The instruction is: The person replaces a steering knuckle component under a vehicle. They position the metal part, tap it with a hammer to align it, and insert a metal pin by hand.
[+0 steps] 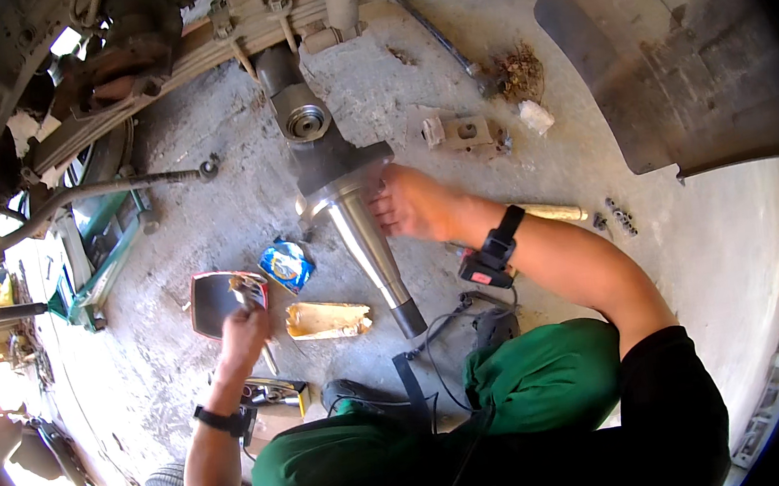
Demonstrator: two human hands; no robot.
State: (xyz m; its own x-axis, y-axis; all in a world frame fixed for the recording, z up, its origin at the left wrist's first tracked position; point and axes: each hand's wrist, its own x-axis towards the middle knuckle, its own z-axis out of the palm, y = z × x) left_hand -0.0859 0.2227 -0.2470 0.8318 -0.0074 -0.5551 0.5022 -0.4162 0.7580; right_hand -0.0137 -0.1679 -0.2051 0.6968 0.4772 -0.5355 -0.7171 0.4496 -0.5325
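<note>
A stub axle point(365, 236) with a dark flange and a bright machined shaft points down toward me from the beam above. My right hand point(414, 204) is beside the flange, its slightly bent, somewhat apart fingers at the shaft's thick end. No object shows in it; whether the fingertips touch the metal is hard to tell. Off to the left, my left hand point(245, 336) is closed round a short brush-like tool point(244, 291), brownish at its upper end, with a pale handle showing below the fist. That end is over a shallow tray point(214, 304) with a dark inside and red rim.
Near the shaft lie a blue packet point(286, 265) and an open yellowish box point(328, 320). Beyond my right hand are a metal block point(468, 135), a long bar point(439, 37) and a dirt pile point(519, 73). A curved metal panel point(673, 52) hangs at the upper right.
</note>
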